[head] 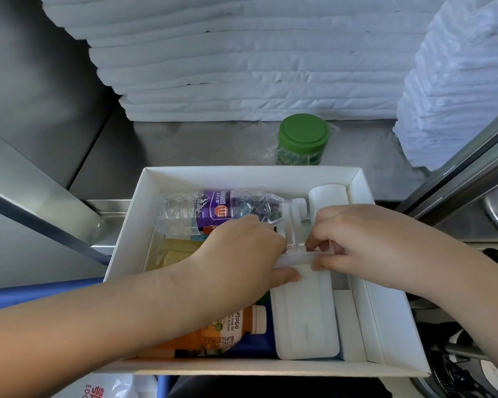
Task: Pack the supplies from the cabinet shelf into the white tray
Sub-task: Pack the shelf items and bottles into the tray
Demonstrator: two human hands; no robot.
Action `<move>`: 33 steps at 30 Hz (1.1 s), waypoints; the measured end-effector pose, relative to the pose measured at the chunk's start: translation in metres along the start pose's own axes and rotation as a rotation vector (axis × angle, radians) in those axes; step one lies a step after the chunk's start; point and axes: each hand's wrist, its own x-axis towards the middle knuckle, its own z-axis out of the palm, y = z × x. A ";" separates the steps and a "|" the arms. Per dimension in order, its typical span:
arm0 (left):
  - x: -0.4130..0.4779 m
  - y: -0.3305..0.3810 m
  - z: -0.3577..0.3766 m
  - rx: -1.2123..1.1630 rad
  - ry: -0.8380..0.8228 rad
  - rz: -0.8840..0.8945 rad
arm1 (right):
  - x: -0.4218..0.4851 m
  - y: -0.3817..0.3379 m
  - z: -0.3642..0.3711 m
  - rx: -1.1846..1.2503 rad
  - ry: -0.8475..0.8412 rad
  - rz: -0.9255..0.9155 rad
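Head cam: both hands are inside the white tray (250, 171), close together w/ fingertips nearly meeting. Left hand (242, 254) grips the far end of a white case (305, 320), thumb on top, fingers curled over the edge. Right hand (371, 242) pinches the same end from the other side, thumb & fingers curled. A small clear piece (295, 234) sits btwn the two sets of fingers; can't tell what it is.

The case lies flat in the tray's right half, long axis running near to far. A water bottle (213, 209) w/ purple label lies on its side along the far wall, cap pointing right. An orange juice bottle (213, 337) lies at the near left, partly under the left forearm. Yellow packets (176, 254) lie flat btwn the two bottles. A white roll (328, 193) is in the far right corner.

The tray rests on the front edge of the steel cabinet shelf (184, 145). A green-lidded jar (304, 133) in clear wrap stands upright just behind the tray. A stack of folded white linens (242, 67) is behind the jar, w/ a second stack (457, 81) at right.
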 end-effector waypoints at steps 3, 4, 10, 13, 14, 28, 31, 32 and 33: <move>0.002 -0.003 -0.001 0.010 -0.085 -0.020 | 0.002 -0.001 0.003 -0.037 -0.068 -0.019; 0.002 -0.002 -0.001 0.008 -0.094 -0.013 | 0.002 -0.001 0.004 -0.046 -0.072 -0.015; 0.006 -0.001 -0.001 -0.027 -0.144 0.040 | 0.002 -0.001 0.005 -0.104 -0.063 -0.007; 0.005 -0.007 -0.001 -0.122 -0.146 0.046 | 0.003 -0.002 0.002 -0.094 -0.021 -0.011; 0.005 -0.010 -0.002 -0.170 -0.137 0.042 | 0.003 -0.002 0.000 -0.073 0.015 0.006; 0.003 -0.013 0.005 -0.376 -0.108 -0.028 | 0.011 -0.005 -0.001 0.227 0.332 0.033; -0.001 -0.008 0.007 -0.289 -0.064 -0.024 | 0.015 -0.004 -0.002 0.102 0.304 -0.001; -0.002 -0.006 0.007 -0.253 -0.036 -0.015 | 0.016 -0.005 -0.003 0.064 0.290 -0.012; -0.004 -0.004 0.008 -0.218 -0.005 -0.004 | 0.016 -0.005 -0.004 0.031 0.271 -0.016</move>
